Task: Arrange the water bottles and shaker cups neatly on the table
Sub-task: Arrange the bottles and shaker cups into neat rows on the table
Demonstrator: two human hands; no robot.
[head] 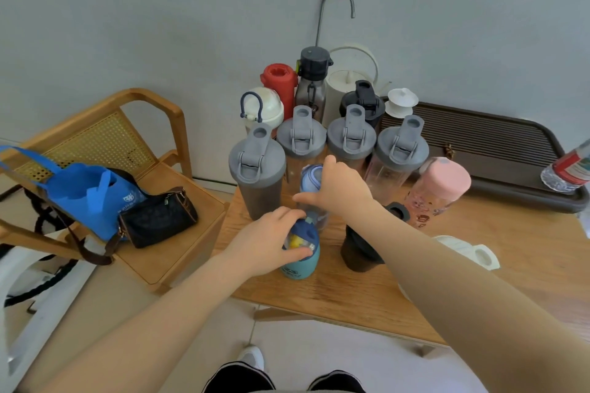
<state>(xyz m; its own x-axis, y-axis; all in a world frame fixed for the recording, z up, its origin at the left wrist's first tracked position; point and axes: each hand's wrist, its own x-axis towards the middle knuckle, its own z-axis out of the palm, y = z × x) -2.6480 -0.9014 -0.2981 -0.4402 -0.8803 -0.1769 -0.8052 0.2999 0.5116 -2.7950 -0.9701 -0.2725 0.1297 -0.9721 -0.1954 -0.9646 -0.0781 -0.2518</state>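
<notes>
Four grey-lidded shaker cups (257, 166) already stand in a row near the back of the wooden table (479, 265), with a red bottle (278, 83), a steel bottle with a black cap (312, 80) and a white round-topped bottle (263, 108) lined up behind them, as I watch through the head camera. My left hand (265, 242) grips the navy lid of a small teal bottle (300, 260) near the table's front edge, fingers curled round its top. My right hand (338, 188) pinches the top of a clear bottle with a pale blue lid (311, 179), standing just in front of the shaker row. I judge the job well past halfway: the back rows look settled, while the front is loose. Left to place, as I read it, are these two bottles, a dark cup (360, 249) partly hidden under my right forearm, a pink-lidded bottle (443, 188) tilted at the row's right end, and a white lid-like item (472, 252) I cannot identify.
</notes>
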